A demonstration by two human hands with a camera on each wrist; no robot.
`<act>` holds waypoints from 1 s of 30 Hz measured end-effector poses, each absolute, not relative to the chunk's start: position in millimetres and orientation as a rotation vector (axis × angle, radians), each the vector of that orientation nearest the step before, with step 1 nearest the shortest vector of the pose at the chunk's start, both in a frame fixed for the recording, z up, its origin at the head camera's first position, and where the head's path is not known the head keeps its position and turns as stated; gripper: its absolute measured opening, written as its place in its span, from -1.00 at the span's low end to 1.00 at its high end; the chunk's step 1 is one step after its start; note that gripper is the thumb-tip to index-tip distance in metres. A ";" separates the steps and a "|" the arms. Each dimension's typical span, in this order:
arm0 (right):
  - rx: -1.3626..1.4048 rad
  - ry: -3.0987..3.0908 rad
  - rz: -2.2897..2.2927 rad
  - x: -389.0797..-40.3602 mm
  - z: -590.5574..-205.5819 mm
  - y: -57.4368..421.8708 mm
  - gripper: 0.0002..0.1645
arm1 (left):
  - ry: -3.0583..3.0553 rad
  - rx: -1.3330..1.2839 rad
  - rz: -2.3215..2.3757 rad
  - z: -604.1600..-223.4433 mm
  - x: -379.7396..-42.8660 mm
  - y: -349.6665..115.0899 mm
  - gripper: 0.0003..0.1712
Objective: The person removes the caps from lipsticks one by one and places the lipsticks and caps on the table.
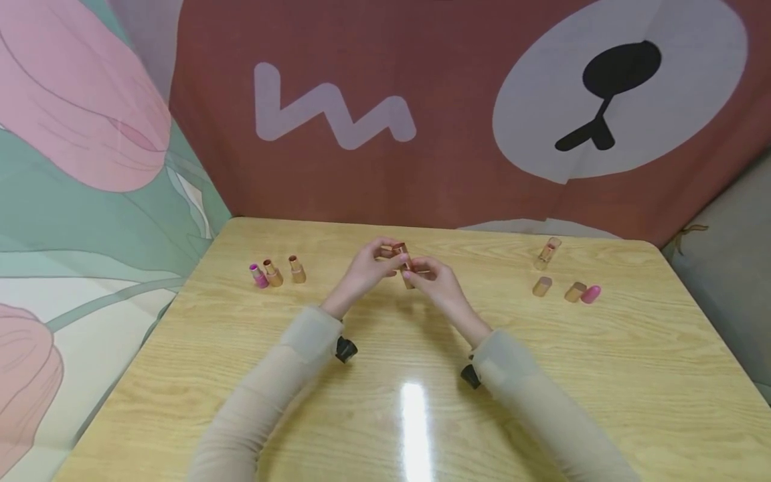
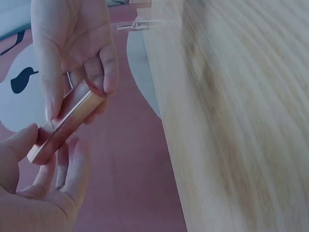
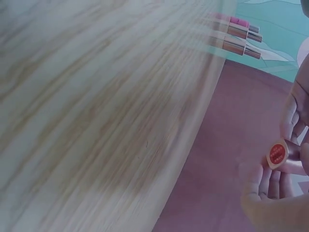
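Note:
Both hands hold one closed lipstick tube above the middle of the table. The tube is rose-gold and angular, with a thin seam around it in the left wrist view. My left hand pinches its upper end between thumb and fingers. At the lower end, the thumb and fingers of my right hand grip the tube. A round red label shows on its bottom in the right wrist view. The tube tilts slightly in the head view, and fingers hide part of its middle.
To the left stand a magenta lipstick and two gold lipsticks, all without caps. On the right are a clear-topped tube, two gold caps and a pink cap. A printed cloth hangs behind the wooden table.

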State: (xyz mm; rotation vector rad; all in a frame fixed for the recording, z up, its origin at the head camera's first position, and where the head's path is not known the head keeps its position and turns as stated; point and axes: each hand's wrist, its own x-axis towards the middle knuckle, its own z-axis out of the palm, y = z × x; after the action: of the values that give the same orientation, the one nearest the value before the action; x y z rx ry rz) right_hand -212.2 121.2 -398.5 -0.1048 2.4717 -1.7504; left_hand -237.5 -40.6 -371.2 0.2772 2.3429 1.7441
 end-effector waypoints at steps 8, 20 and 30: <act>-0.150 2.512 -1.706 -209.2 -395.4 122.5 -0.56 | 2.290 0.234 1.899 -373.3 -231.5 -34.4 -0.59; -0.193 2.471 -1.716 -209.1 -394.8 127.8 -0.52 | 2.163 0.198 2.013 -374.1 -229.1 -34.7 -0.56; -0.204 2.464 -1.706 -211.4 -401.0 128.4 -0.51 | 2.059 0.056 2.115 -379.0 -233.8 -34.8 -0.55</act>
State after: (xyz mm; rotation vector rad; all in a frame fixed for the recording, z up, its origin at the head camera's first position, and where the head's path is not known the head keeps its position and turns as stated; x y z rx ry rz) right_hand -211.4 128.4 -401.0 -0.2036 2.4641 -1.7061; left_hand -233.8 -34.8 -379.0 0.0562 2.0590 2.1152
